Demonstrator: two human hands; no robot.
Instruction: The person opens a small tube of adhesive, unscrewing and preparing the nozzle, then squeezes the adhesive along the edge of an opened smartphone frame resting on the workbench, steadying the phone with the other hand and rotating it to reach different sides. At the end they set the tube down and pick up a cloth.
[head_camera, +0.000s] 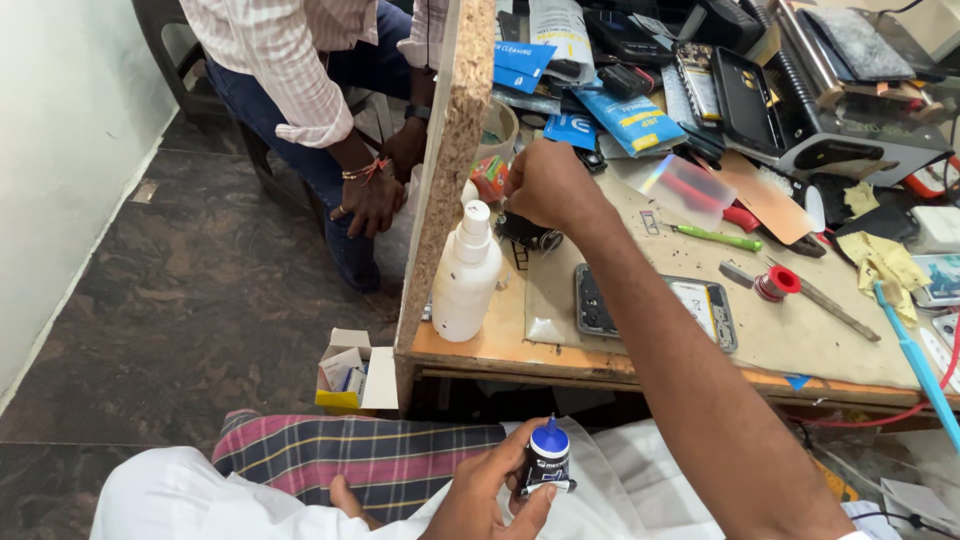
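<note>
**Two hands apart: one low with a bottle, one out over the counter**

Left hand sits low over the lap, fingers closed around a small dark bottle with a blue nozzle cap — held upright, below the counter edge. Right hand reaches far across, curled shut beside a small black object; whether it grips anything, I cannot tell. A white spray bottle stands near the counter's left edge. An opened phone lies flat under the forearm. Another person's hand rests on a knee — well apart.
</note>
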